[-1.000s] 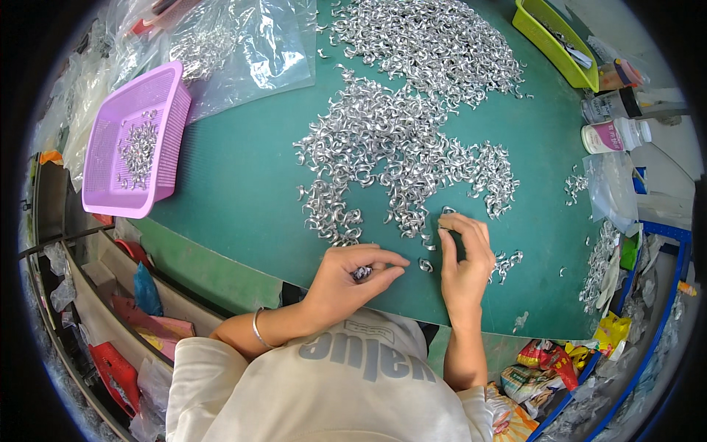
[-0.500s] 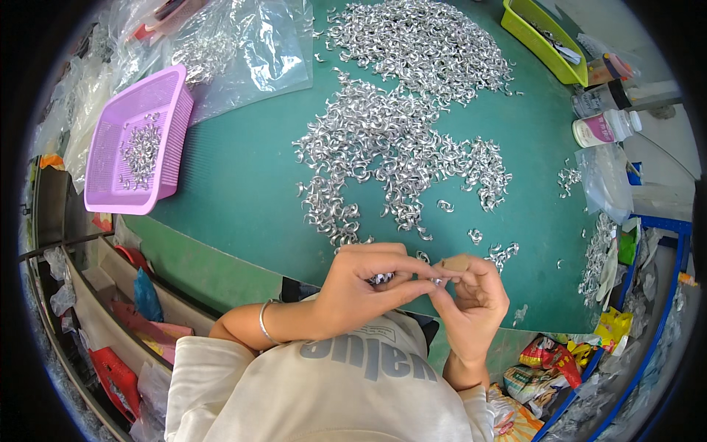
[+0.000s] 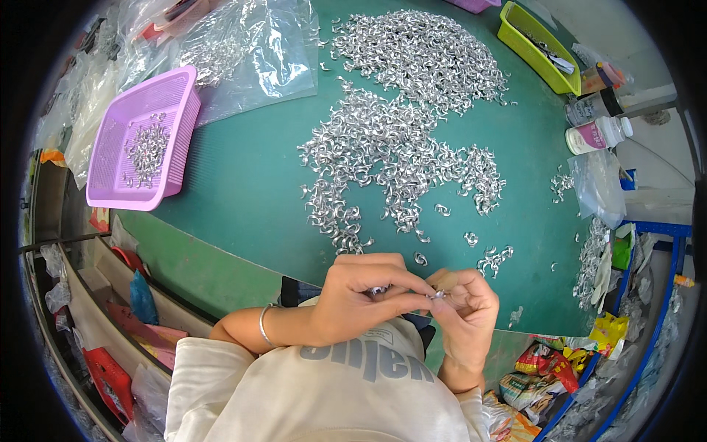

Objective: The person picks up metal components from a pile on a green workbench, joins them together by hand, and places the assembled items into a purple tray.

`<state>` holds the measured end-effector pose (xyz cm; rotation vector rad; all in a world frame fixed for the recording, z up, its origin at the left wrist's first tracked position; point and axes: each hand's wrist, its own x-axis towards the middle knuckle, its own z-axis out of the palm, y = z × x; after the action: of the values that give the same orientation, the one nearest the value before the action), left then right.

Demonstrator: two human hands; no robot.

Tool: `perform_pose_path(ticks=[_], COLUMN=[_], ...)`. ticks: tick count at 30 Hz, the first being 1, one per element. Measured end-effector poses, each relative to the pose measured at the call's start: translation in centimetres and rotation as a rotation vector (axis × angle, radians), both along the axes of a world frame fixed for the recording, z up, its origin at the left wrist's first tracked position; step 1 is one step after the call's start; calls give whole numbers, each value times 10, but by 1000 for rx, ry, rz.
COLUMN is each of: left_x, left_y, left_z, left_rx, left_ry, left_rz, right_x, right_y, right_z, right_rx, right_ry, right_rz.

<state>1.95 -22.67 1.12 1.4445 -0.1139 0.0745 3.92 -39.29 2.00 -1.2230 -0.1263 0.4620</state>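
A small shiny silver metal piece (image 3: 437, 295) is pinched between the fingertips of both hands, just over the table's near edge. My left hand (image 3: 361, 298) is curled, and more silver pieces (image 3: 377, 290) show inside its fingers. My right hand (image 3: 469, 313) has thumb and fingers closed on the same small piece from the other side. Beyond the hands, a large spread of curved silver metal pieces (image 3: 398, 132) lies on the green table (image 3: 250, 177). A few single pieces (image 3: 420, 258) rest right beside my fingers.
On the left, a purple plastic basket (image 3: 188, 132) holds some silver pieces, near a clear plastic bag (image 3: 283, 62). A yellow-green tray (image 3: 508, 33), a white bottle (image 3: 589, 138) and a smaller heap (image 3: 591, 261) line the right side. Colourful packets (image 3: 541, 361) lie below the table's right edge.
My right hand has turned slightly and come nearer the left, and a tan patch at its fingertips no longer shows. The view has shifted slightly; the heaps look the same.
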Motion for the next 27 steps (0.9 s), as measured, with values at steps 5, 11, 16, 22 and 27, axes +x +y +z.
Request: perform_pose_path(ticks=[5, 11, 16, 22, 27], left_x=[-1, -2, -2, -4, -5], left_y=[1, 2, 4, 4, 4], left_z=[-1, 0, 3, 4, 4], left_rx=[-11, -14, 5, -8, 5], left_ry=[-2, -4, -22, -28, -44], left_rz=[3, 8, 16, 17, 23], right_x=[-2, -4, -4, -4, -6], right_y=[3, 4, 6, 9, 9], right_z=[1, 1, 1, 8, 8], right_rx=[-1, 22, 4, -103, -81], right_ry=[-14, -45, -212, -373, -282], right_rz=[-3, -14, -41, -80, -82])
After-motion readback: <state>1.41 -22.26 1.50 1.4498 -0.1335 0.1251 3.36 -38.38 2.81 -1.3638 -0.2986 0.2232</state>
